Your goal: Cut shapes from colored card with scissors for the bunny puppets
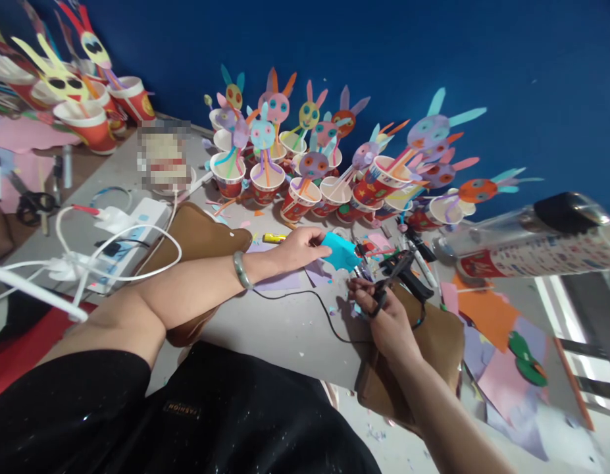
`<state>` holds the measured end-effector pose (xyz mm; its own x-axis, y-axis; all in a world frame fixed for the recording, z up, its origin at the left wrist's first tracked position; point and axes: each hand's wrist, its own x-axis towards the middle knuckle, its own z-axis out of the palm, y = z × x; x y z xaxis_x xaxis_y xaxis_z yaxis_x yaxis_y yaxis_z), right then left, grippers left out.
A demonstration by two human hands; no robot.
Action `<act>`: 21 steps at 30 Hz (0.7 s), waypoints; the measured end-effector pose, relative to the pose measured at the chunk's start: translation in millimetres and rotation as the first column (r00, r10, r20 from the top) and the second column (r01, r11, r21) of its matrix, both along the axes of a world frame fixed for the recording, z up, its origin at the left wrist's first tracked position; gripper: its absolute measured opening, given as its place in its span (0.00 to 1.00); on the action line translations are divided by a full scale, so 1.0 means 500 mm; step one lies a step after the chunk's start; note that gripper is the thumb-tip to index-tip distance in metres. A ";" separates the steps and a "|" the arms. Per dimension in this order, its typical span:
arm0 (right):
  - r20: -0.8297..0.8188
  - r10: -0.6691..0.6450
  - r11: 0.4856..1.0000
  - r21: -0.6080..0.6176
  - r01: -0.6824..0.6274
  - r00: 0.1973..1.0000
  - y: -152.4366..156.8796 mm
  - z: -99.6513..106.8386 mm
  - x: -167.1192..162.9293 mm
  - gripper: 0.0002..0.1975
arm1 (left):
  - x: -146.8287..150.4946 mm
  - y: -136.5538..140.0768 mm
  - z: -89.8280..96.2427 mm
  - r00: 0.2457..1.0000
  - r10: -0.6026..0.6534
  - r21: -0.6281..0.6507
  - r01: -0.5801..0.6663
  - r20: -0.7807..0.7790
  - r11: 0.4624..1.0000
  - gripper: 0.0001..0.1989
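Note:
A piece of bright blue paper [342, 251] is pinched between the thumb and fingers of my left hand [305, 247], above the littered middle of the table. Black-handled scissors [380, 297] sit in my right hand [383, 317], fingers through the handles. The blades are hard to make out, and whether they touch the paper I cannot tell. Under my left hand lies a sheet of light purple paper [270, 268], with a yellow marker [275, 238] beside it. A black glue gun [414, 282] rests just right of my right hand, near a white marker [425, 268].
Several red paper cups [301, 205] with paper rabbit heads stand along the blue wall. A power strip [131, 243] with white cables is at left. A black cord [329, 316] crosses the table. Orange paper [487, 316] and other coloured sheets lie at right, below a clear bottle [502, 230].

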<state>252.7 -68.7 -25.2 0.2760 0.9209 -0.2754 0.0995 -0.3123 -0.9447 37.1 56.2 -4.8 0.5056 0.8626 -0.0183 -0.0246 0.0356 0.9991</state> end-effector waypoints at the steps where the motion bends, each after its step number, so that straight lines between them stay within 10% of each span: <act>1: 0.011 -0.014 1.000 0.022 0.014 1.000 0.007 0.004 0.006 0.16 | 0.000 0.000 0.001 1.000 0.001 -0.021 -0.001 0.008 1.000 0.07; 10: -0.109 -0.031 0.971 0.231 0.056 0.994 0.100 0.053 -0.011 0.15 | -0.004 0.009 0.019 0.959 0.231 -0.198 -0.198 0.163 0.960 0.05; 15: -0.147 0.007 0.999 0.049 0.000 0.989 0.134 0.010 -0.010 0.17 | 0.000 0.008 0.008 0.954 0.240 -0.227 -0.197 0.181 0.954 0.03; 21: -0.083 -0.055 0.983 0.168 0.069 0.995 0.136 -0.028 0.015 0.15 | 0.004 0.009 0.002 0.950 0.242 -0.238 -0.193 0.199 0.952 0.05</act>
